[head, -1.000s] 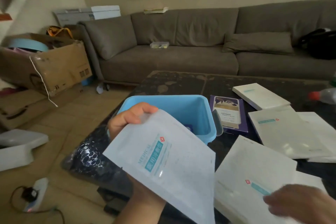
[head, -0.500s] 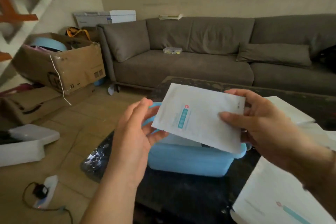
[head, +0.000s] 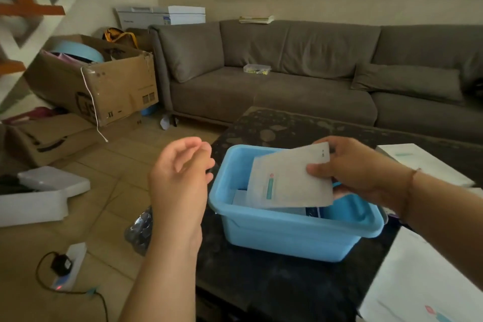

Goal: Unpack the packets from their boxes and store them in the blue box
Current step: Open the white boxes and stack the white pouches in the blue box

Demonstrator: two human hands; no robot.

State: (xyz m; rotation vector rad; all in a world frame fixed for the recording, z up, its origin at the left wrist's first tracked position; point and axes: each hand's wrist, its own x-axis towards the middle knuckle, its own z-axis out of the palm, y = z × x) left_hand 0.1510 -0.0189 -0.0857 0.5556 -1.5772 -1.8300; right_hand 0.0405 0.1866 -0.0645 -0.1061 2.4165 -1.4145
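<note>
Half a second ago both hands held the white packet (head: pixel 290 178) above the blue box (head: pixel 292 230); now the left hand (head: pixel 180 175) has let go and hangs empty, fingers loosely curled, just left of the box's rim. The right hand (head: pixel 350 167) alone pinches the packet's right edge, its lower edge dipping inside the box over other packets (head: pixel 241 197). The box sits near the dark table (head: pixel 274 282)'s left edge, with bare tabletop in front of it.
</note>
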